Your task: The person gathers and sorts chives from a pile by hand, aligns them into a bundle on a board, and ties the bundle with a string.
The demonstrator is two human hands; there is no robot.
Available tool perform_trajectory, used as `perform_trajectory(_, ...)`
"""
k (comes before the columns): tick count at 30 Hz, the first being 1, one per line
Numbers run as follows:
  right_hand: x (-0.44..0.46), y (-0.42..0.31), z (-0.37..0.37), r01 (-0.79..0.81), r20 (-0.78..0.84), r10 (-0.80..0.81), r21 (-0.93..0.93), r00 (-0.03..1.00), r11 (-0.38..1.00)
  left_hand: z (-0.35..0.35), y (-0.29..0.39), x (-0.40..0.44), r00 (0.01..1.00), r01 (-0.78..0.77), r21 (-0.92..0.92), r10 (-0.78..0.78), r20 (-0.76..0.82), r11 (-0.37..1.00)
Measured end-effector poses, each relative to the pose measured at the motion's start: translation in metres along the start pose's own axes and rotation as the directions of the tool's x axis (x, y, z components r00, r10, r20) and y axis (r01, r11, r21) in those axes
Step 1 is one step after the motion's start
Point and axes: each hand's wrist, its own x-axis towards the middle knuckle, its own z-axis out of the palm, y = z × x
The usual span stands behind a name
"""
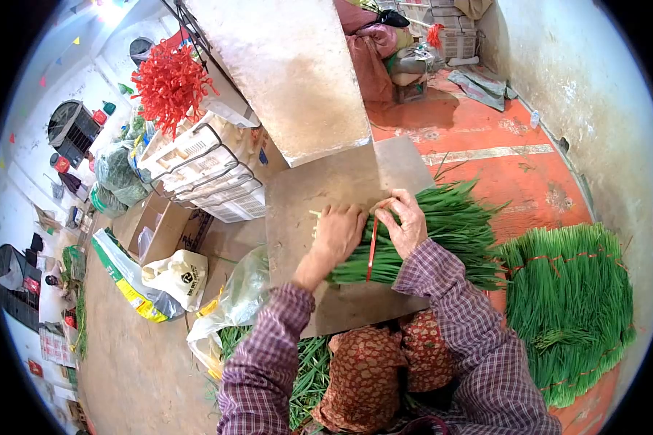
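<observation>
A bundle of green garlic chives [442,228] lies across a flat board [319,181], its leaf tips spread to the right. My left hand [337,233] is closed over the bundle near its pale stem ends, pressing it to the board. Around the bundle runs a red tie [372,250]. Just to the right of the tie's upper end, my right hand [405,220] pinches it between thumb and fingers. The underside of the bundle is hidden.
Tied chive bundles [569,312] are stacked on the orange floor [515,167] to the right. Loose chives [308,377] lie by my knees. Red ties [168,87] hang at upper left above white crates [203,167]. A pillar [290,80] rises behind the board.
</observation>
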Motion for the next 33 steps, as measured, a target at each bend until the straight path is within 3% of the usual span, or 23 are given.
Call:
perform_trajectory(2, -0.008, -0.006, -0.006, 0.153, 0.077, -0.139, -0.221, 0.987, 0.963, 0.002, 0.023, -0.022, 0.982, 0.083, -0.041, -0.089, -0.167, 0.996)
perform_trajectory(4, -0.016, -0.023, -0.018, 0.162, 0.272, -0.056, -0.385, 0.961, 0.909, 0.004, 0.037, -0.041, 0.954, 0.080, -0.086, -0.101, -0.281, 0.993)
perform_trajectory(12, -0.031, -0.088, -0.056, 0.276, 0.368, -0.041, -0.615, 0.929, 0.738, 0.000, 0.054, -0.055, 0.919, 0.058, -0.064, -0.078, -0.387, 0.996)
perform_trajectory(14, -0.027, -0.091, -0.055, 0.270, 0.397, -0.037, -0.548, 0.917, 0.792, -0.004, 0.058, -0.060, 0.922, 0.049, -0.064, -0.070, -0.382, 0.997)
perform_trajectory(16, -0.012, -0.079, -0.048, 0.561, 0.437, -0.385, -0.409, 0.813, 0.720, -0.005, 0.060, -0.066, 0.925, 0.039, -0.065, -0.061, -0.375, 0.997)
perform_trajectory(18, -0.007, -0.050, -0.040, 0.571, 0.481, -0.382, -0.344, 0.789, 0.745, -0.002, 0.061, -0.070, 0.920, 0.058, -0.052, -0.074, -0.386, 0.997)
perform_trajectory(20, -0.011, -0.007, -0.029, 0.240, 0.545, -0.222, 0.039, 0.809, 0.970, 0.000, 0.059, -0.072, 0.920, 0.069, -0.055, -0.084, -0.382, 0.996)
perform_trajectory(21, -0.014, -0.005, -0.027, 0.134, 0.605, -0.125, 0.030, 0.787, 0.990, 0.001, 0.057, -0.072, 0.922, 0.080, -0.128, -0.122, -0.368, 0.989)
perform_trajectory(24, -0.023, 0.000, -0.020, 0.203, 0.622, -0.108, -0.083, 0.776, 0.976, -0.013, 0.044, -0.068, 0.940, 0.122, -0.252, -0.194, -0.280, 0.960)
perform_trajectory(25, -0.027, 0.003, -0.016, 0.300, 0.577, -0.182, -0.115, 0.796, 0.947, -0.036, 0.044, -0.063, 0.946, 0.209, -0.443, -0.296, -0.136, 0.872)
perform_trajectory(26, -0.029, 0.003, -0.016, 0.296, 0.574, -0.182, -0.111, 0.798, 0.949, -0.052, 0.040, -0.054, 0.930, 0.308, -0.599, -0.367, 0.026, 0.739)
perform_trajectory(27, -0.031, 0.002, -0.015, 0.318, 0.564, -0.195, -0.127, 0.802, 0.939, -0.059, 0.028, -0.046, 0.930, 0.310, -0.594, -0.368, 0.025, 0.743)
perform_trajectory(29, -0.032, -0.006, -0.016, 0.320, 0.579, -0.168, -0.171, 0.798, 0.932, -0.063, 0.002, -0.026, 0.977, 0.207, -0.277, -0.214, 0.004, 0.938)
perform_trajectory(30, -0.033, -0.006, -0.015, 0.319, 0.575, -0.169, -0.169, 0.800, 0.933, -0.060, -0.004, -0.013, 0.977, 0.206, -0.273, -0.212, 0.005, 0.940)
perform_trajectory(32, -0.038, -0.003, -0.014, 0.318, 0.554, -0.158, -0.206, 0.818, 0.925, -0.047, -0.008, 0.011, 0.870, 0.408, 0.107, -0.422, 0.254, 0.907)
perform_trajectory(33, -0.039, -0.004, -0.014, 0.315, 0.548, -0.155, -0.211, 0.822, 0.925, -0.039, -0.004, 0.013, 0.873, 0.401, 0.108, -0.415, 0.255, 0.910)
